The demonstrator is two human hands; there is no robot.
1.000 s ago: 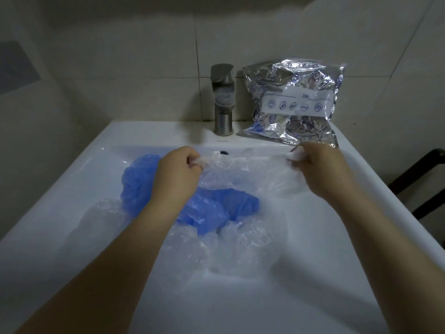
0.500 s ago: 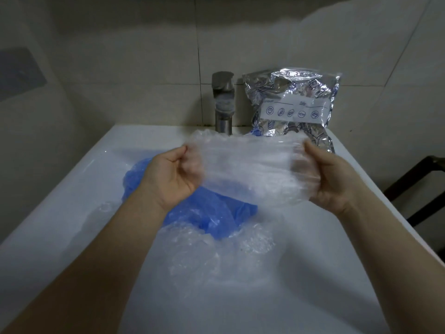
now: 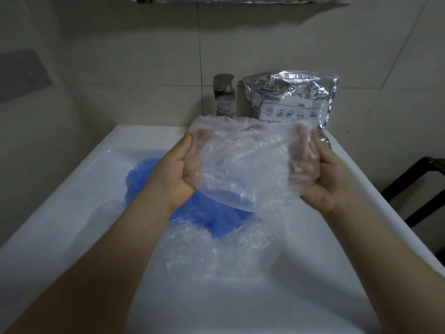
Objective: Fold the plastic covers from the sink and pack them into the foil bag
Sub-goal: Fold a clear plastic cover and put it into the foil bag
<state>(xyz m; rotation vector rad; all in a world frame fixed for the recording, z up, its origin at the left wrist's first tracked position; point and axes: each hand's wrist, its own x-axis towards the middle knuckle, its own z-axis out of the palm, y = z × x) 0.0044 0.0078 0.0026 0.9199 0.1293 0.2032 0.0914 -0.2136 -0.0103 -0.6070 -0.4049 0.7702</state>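
While it is held up above the basin, a clear plastic cover (image 3: 243, 162) is stretched between both hands, its crinkled film spread into a wide sheet. Its left edge is gripped by the left hand (image 3: 179, 173), whose fingers are curled behind the film and are seen through it, with the thumb on the near side. Its right edge is gripped in the same way by the right hand (image 3: 317, 173), whose fingers also show dimly through the plastic. Below the raised sheet, a blue plastic cover (image 3: 218, 219) is seen lying crumpled in the white sink (image 3: 72, 189), partly hidden by the left wrist. Just in front of it, more clear covers (image 3: 216, 254) are heaped in the bowl, touching the blue one. At the back of the sink, a metal faucet (image 3: 224, 96) is seen standing upright against the tiled wall (image 3: 120, 68). Just beside the faucet, on the right rear ledge, the silver foil bag (image 3: 292, 100) is propped against the wall, a white label with blue icons facing forward; its lower part is hidden behind the raised cover. At the far right, part of a dark frame (image 3: 420, 184) is seen.
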